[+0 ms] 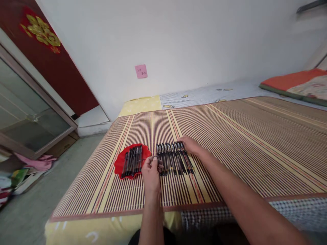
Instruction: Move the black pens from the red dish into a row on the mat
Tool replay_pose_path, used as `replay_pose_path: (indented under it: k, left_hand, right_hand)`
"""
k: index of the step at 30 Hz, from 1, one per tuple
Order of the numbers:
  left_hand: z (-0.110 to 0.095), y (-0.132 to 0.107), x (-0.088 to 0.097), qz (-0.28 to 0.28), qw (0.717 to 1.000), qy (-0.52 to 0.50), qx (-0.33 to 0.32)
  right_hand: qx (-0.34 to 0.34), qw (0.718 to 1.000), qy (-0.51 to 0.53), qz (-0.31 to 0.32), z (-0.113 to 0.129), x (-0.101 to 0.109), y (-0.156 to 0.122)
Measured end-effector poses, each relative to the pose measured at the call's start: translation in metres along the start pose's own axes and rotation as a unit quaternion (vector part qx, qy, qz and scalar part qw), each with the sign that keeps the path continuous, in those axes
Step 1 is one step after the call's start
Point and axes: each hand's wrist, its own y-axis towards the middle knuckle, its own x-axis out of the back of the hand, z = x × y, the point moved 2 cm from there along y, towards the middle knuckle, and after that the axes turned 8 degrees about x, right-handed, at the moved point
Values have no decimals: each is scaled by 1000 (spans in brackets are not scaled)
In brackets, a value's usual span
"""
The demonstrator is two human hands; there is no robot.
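Bare forearms (151, 217) cross a ribbed, striped mat (127, 200), the left hand (152, 166), fingers drawn together, grip unclear, between glossy dark pens (132, 160) on a scalloped red disc (119, 162) and a row of slim pens (174, 158), at whose right end the right hand (189, 145) curls, pinching or not I cannot tell.

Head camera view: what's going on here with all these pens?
A person has both bare hands at a row of dark pens laid side by side on a striped mat. The left hand is at the row's left end, the right hand at its far right corner. More pens lie on a red, wavy-edged piece to the left. Whether the left fingers grip one is unclear.
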Motion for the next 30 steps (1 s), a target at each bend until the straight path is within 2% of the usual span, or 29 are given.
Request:
replay_pose_path:
  k: [5, 14, 23, 30]
  left_hand:
    - [2, 1, -1, 4, 1000, 7, -2]
    - [3, 1, -2, 6, 1000, 12, 0]
    - [4, 1, -3, 7, 1000, 9, 3]
    - [6, 2, -3, 9, 1000, 6, 15]
  right_hand:
    - [-1, 999, -40, 18, -3, -1, 0]
    - [-19, 997, -70, -11, -5, 6, -8]
    - [3, 995, -93, 32, 3, 0, -9]
    - [-1, 995, -88, 39, 11, 3, -12]
